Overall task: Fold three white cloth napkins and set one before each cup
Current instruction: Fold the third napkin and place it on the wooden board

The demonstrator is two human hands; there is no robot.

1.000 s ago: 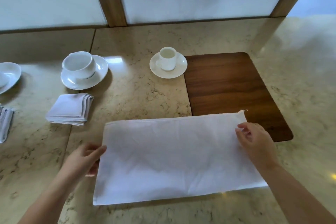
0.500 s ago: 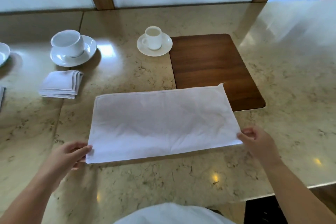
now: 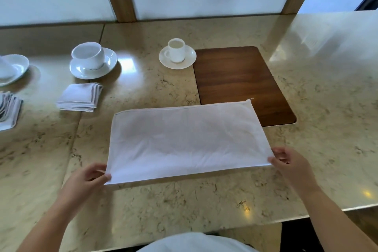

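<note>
Both hands have closed in on the near corners of the long white napkin (image 3: pixel 188 141) since half a second ago, when they sat just beside its near edge. Now the left hand (image 3: pixel 86 182) pinches the near left corner between thumb and fingers, and the right hand (image 3: pixel 290 164) pinches the near right corner the same way. That napkin, folded once into a wide rectangle, lies flat on the beige stone counter (image 3: pixel 184 210) in the same place as before, its far right corner overlapping a dark wooden mat (image 3: pixel 241 75). Beyond it, a small white cup (image 3: pixel 176 49) stands on a saucer (image 3: pixel 177 57) touching the mat's left edge. To the left, a wider cup (image 3: pixel 88 55) rests tilted on its own saucer (image 3: pixel 93 63), with a folded napkin (image 3: pixel 80 97) set on the counter just in front of it. At the far left edge, a third saucer (image 3: pixel 15 67) is partly cut off, with another folded napkin (image 3: pixel 9 110) near it, also cut by the frame. Pale panels in wooden frames stand behind the counter.
</note>
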